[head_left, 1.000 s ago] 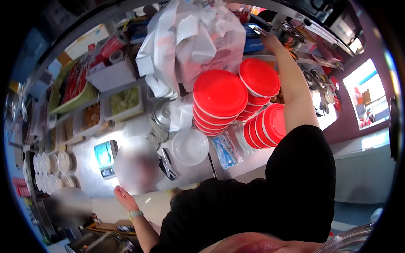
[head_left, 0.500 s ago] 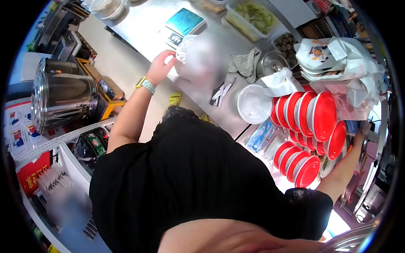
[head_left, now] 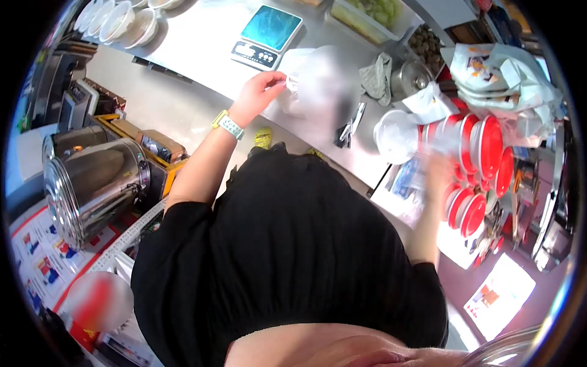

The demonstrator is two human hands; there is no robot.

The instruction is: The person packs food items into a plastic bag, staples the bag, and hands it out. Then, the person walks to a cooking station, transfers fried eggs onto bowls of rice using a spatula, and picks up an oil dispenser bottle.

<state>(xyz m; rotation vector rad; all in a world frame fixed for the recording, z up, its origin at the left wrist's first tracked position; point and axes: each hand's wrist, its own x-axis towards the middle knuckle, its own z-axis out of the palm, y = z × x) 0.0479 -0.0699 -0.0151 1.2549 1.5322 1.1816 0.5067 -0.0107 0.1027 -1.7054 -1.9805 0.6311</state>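
Observation:
My left hand [head_left: 264, 90], with a watch [head_left: 228, 124] on its wrist, pinches the edge of a white plastic bag [head_left: 293, 82] on the metal table. A blurred patch hides much of that bag. Motion smears my right hand [head_left: 437, 165], which is in front of the red-lidded containers [head_left: 468, 147]; its fingers and anything in them cannot be made out. Between the hands lie scissors [head_left: 351, 125] and a clear round bowl [head_left: 395, 137]. A digital scale [head_left: 271, 28] sits just beyond my left hand.
Stacked white bowls [head_left: 116, 23] stand at the far left of the metal table [head_left: 202, 46]. A grey cloth [head_left: 376, 78] and a metal lid [head_left: 411, 81] lie behind the clear bowl. Plastic bags [head_left: 495, 73] are piled at right; large steel pots [head_left: 98, 183] stand at left.
My right hand has come back from the far right shelf to the red-lidded containers. My left hand stays at the white bag, its fingers now closed on the edge. The view has shifted.

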